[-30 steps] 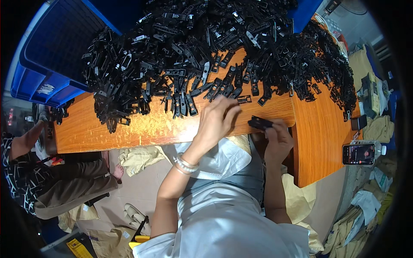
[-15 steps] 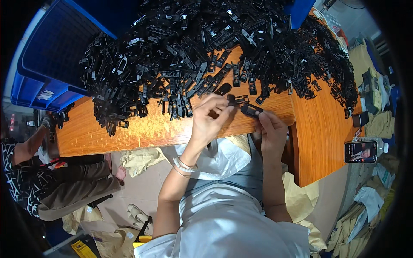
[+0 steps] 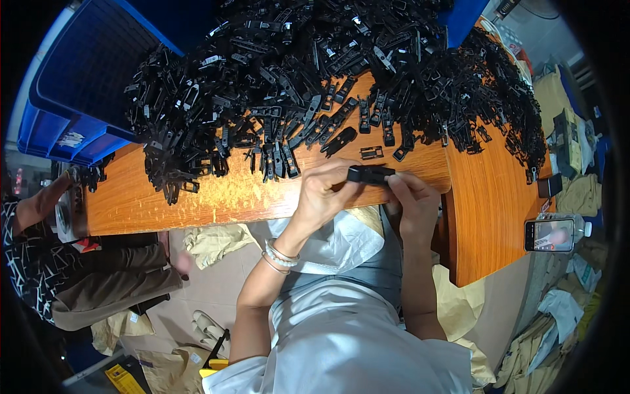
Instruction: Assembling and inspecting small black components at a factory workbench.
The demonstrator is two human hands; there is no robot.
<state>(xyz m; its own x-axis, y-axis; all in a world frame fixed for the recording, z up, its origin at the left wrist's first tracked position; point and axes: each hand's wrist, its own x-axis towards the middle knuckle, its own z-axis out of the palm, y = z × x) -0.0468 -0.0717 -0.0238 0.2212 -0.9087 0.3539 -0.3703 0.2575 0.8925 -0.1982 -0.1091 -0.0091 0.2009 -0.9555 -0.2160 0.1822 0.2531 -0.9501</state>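
Between my hands, just above the wooden table's front edge, is a long black plastic clip-like part point(image 3: 373, 174). The fingers of my left hand point(image 3: 326, 189) pinch its left end, which has a rounded block. My right hand point(image 3: 415, 199) grips the right end with thumb and fingertips. Whether it is one piece or two fitted together, I cannot tell. Just beyond it a small black frame-shaped piece point(image 3: 371, 153) lies flat on the table. A large heap of similar black plastic parts point(image 3: 262, 85) spreads behind, with several loose ones along its near side.
Blue crates point(image 3: 82, 98) stand at the left of the wooden table point(image 3: 216, 203). A phone point(image 3: 550, 235) leans against a clear bottle at the right. Another person's arm point(image 3: 42, 203) reaches in at the far left. Brown bags point(image 3: 220, 246) lie on the floor.
My hands, each with a black part and slightly apart before, have come together, and the parts now meet in one line. The left hand moved down and toward the right one.
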